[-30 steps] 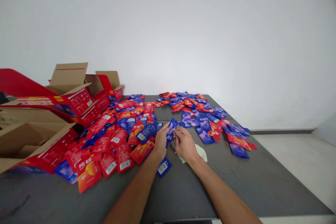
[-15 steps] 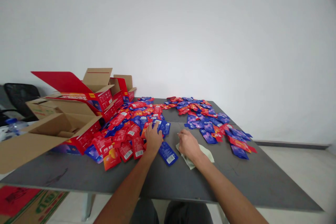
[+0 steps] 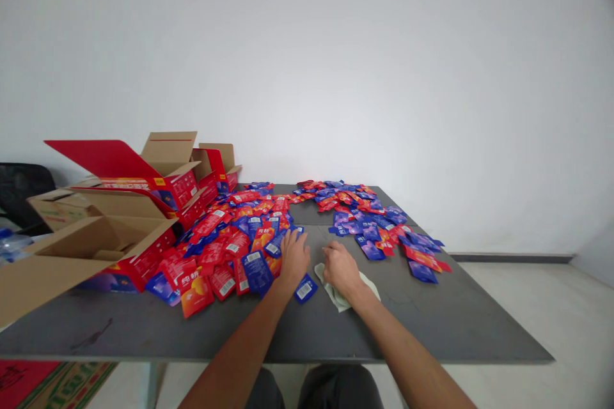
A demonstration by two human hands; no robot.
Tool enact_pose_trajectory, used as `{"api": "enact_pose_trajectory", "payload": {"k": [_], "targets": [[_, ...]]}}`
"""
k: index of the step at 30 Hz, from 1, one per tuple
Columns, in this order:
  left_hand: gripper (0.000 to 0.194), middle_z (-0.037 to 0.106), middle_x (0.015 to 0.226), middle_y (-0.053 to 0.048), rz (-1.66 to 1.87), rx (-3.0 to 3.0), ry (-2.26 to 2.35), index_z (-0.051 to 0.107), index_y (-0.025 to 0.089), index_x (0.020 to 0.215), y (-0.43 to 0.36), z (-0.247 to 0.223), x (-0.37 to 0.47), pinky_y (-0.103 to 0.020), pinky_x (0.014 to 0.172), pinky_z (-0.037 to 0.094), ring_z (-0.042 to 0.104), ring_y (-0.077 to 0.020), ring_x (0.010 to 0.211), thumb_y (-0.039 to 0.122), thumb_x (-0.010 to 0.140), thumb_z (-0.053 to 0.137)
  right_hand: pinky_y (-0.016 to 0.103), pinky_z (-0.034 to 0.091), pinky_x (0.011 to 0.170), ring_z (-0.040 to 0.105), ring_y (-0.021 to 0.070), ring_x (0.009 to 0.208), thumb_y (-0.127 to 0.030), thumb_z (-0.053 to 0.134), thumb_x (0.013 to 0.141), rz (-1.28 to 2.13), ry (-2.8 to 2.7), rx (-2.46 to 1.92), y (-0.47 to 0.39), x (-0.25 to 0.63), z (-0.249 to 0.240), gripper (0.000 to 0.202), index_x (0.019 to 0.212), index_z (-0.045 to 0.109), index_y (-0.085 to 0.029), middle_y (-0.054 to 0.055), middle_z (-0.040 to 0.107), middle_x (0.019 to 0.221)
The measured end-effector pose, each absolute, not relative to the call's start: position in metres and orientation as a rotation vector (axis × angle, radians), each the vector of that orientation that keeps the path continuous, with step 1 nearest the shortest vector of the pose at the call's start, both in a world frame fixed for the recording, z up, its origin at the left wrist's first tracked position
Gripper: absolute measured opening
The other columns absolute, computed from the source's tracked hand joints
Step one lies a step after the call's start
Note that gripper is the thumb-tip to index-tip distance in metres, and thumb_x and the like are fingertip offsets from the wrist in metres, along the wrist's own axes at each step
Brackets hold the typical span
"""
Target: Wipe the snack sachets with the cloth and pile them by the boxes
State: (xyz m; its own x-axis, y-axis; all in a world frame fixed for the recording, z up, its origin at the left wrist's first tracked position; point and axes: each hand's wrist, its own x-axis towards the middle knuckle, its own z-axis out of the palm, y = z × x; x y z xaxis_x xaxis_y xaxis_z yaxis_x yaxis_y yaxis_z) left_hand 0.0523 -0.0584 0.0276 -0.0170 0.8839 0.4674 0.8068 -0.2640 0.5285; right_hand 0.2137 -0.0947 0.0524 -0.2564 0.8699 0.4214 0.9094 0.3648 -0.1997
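Note:
My left hand (image 3: 293,258) lies flat, fingers spread, on the edge of a pile of red and blue sachets (image 3: 230,236) on the grey table (image 3: 432,326). A single blue sachet (image 3: 306,289) lies just right of its wrist. My right hand (image 3: 339,266) rests with curled fingers on a pale green cloth (image 3: 369,284) on the table. Whether it grips the cloth is unclear. A second spread of red and blue sachets (image 3: 374,220) lies beyond my right hand.
Several open cardboard boxes with red printed sides (image 3: 119,217) crowd the table's left side. A flattened box (image 3: 48,383) lies on the floor at lower left. A dark chair (image 3: 22,188) stands at far left. A white wall rises behind the table.
A second ago both hands held a blue sachet between them. It has been let go; my left hand went flat onto the pile and my right hand settled on the cloth.

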Motion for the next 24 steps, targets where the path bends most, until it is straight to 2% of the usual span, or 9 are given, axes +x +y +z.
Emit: {"api": "enact_pose_trajectory", "payload": {"k": [5, 10, 14, 19, 21, 24], "targets": [[0.049, 0.051, 0.143, -0.017, 1.065, 2.211, 1.668, 0.059, 0.017, 0.131, -0.033, 0.02, 0.094, -0.051, 0.116, 0.024, 0.035, -0.0317, 0.141, 0.013, 0.084, 0.05, 0.028, 0.049, 0.083, 0.06, 0.0213, 0.098, -0.008, 0.055, 0.081, -0.099, -2.068, -1.623, -0.074, 0.231, 0.051, 0.022, 0.091, 0.071, -0.019, 0.01, 0.066, 0.102], [0.054, 0.05, 0.146, -0.015, 0.935, 2.322, 1.461, 0.056, 0.016, 0.135, 0.006, 0.015, 0.135, -0.045, 0.117, 0.027, 0.039, -0.0268, 0.139, 0.01, 0.081, 0.05, 0.028, 0.046, 0.087, 0.061, 0.0215, 0.099, -0.023, 0.051, 0.092, -0.064, -1.869, -1.826, -0.048, 0.247, 0.047, 0.021, 0.094, 0.07, -0.016, 0.012, 0.065, 0.106], [0.055, 0.046, 0.15, -0.014, 0.835, 2.362, 1.347, 0.055, 0.016, 0.137, 0.04, 0.006, 0.163, -0.043, 0.118, 0.026, 0.037, -0.0253, 0.142, 0.01, 0.082, 0.048, 0.027, 0.045, 0.087, 0.06, 0.0218, 0.102, -0.016, 0.047, 0.091, -0.027, -1.758, -1.862, -0.033, 0.261, 0.039, 0.023, 0.097, 0.07, -0.015, 0.013, 0.065, 0.106], [0.056, 0.041, 0.155, -0.008, 0.708, 2.3, 1.364, 0.05, 0.023, 0.141, 0.073, -0.008, 0.186, -0.046, 0.119, 0.02, 0.03, -0.0227, 0.146, 0.01, 0.088, 0.04, 0.028, 0.044, 0.082, 0.062, 0.0213, 0.094, -0.011, 0.047, 0.089, -0.008, -1.73, -1.833, -0.025, 0.269, 0.032, 0.024, 0.094, 0.07, -0.015, 0.013, 0.066, 0.101], [0.056, 0.042, 0.154, -0.007, 0.689, 2.283, 1.37, 0.049, 0.025, 0.142, 0.079, -0.01, 0.19, -0.047, 0.118, 0.021, 0.032, -0.0227, 0.145, 0.011, 0.089, 0.04, 0.028, 0.044, 0.08, 0.062, 0.0212, 0.092, -0.01, 0.046, 0.088, -0.019, -1.723, -1.814, -0.023, 0.27, 0.03, 0.025, 0.093, 0.07, -0.016, 0.012, 0.066, 0.1], [0.049, 0.052, 0.146, -0.01, 0.701, 2.262, 1.378, 0.056, 0.022, 0.135, 0.08, -0.008, 0.191, -0.043, 0.114, 0.028, 0.042, -0.0243, 0.138, 0.013, 0.089, 0.042, 0.029, 0.045, 0.079, 0.063, 0.0215, 0.089, -0.009, 0.046, 0.088, -0.013, -1.723, -1.774, -0.02, 0.27, 0.027, 0.026, 0.095, 0.07, -0.017, 0.012, 0.066, 0.097]]}}
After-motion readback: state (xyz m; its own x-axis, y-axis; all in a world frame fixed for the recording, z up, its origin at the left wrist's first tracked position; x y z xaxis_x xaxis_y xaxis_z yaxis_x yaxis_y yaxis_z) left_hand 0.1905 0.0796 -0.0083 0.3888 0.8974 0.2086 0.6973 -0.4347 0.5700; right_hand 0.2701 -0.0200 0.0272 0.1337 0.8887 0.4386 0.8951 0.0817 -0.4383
